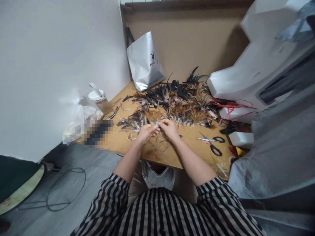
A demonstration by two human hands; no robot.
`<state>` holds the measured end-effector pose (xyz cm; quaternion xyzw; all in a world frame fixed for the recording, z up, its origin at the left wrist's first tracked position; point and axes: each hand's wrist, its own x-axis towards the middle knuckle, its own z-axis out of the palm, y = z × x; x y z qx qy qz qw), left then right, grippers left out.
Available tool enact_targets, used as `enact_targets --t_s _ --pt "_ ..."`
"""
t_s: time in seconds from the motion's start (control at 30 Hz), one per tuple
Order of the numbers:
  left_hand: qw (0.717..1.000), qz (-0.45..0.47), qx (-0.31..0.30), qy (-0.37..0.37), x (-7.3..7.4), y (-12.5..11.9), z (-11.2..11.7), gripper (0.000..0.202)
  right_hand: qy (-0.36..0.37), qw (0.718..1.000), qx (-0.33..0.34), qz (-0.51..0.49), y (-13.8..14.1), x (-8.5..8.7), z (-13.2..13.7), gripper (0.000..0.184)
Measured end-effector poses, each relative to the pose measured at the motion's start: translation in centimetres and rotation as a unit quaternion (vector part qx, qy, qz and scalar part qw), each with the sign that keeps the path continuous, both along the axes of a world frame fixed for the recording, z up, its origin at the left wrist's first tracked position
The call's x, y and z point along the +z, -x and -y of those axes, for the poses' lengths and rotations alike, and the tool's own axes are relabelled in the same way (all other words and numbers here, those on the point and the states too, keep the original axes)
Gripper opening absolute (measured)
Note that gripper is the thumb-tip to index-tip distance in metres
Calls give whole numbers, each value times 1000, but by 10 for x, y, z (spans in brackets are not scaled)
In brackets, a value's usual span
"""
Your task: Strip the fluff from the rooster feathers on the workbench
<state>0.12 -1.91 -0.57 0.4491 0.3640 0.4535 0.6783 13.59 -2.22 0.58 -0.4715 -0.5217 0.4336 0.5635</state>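
My left hand (148, 131) is closed at the near edge of the feather rows, with its fingers curled round the pale base of a tuft of brown feathers (152, 116). Right beside it, my right hand (170, 129) pinches at the same tuft with thumb and forefinger. The exact grip is too small to make out. Beyond both hands, brown and black feathers (194, 114) lie bunched in long rows. Black-handled scissors (212, 141) lie with blades apart to the right of my right hand.
A silver bag (145, 62) leans at the back against a cardboard panel (187, 42). On the left stand a lidded cup (100, 100) and a plastic bag (82, 121). Red ribbons (232, 108) and white foam pieces (242, 139) border the wooden table (197, 155) on the right.
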Motion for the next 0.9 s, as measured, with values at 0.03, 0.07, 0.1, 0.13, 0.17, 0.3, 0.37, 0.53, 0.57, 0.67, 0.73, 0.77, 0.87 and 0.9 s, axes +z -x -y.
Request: enact_targets --t_s 0.03,0.07,0.1,0.13,0.17,0.3,0.37,0.53,0.57,0.67,0.73,0.77,0.87,0.9 --pt "1000 -3 -1 1 0 0 0 24 0 1000 -1 7 0 1 1 24" --pt "1000 -6 -1 1 0 0 0 25 -1 1000 -3 11 1 2 1 25" --pt "1000 -10 -2 1 0 0 0 25 0 1000 -3 12 1 3 2 25" --pt "1000 -14 -1 -1 0 0 0 25 2 1000 -3 9 2 4 2 25" --pt "1000 -18 0 -2 0 0 0 25 6 1000 0 2 2 4 3 26" --pt "1000 -26 7 -12 0 0 1 23 36 999 16 -37 2 2 3 27" --pt "999 -33 5 -19 0 0 1 22 51 997 32 -40 1 0 2 27" --pt "999 -39 -5 -26 -1 -1 1 22 61 996 46 -54 0 0 4 28" --pt "999 -37 -8 -25 -1 -1 2 22 60 995 44 -61 1 0 5 28" --pt "999 -28 -18 -27 -2 -1 2 23 56 994 40 -83 4 1 7 28" --pt "999 -30 -20 -35 -3 0 2 24 55 994 39 -88 6 0 8 28" --pt "998 -35 -20 -41 -3 0 2 24 57 994 42 -87 6 0 7 28" --pt "997 -49 -14 -60 -5 1 1 25 66 994 51 -75 2 -2 3 27" --pt "997 -47 -3 -64 -6 2 0 25 65 994 47 -69 -1 -2 1 27"
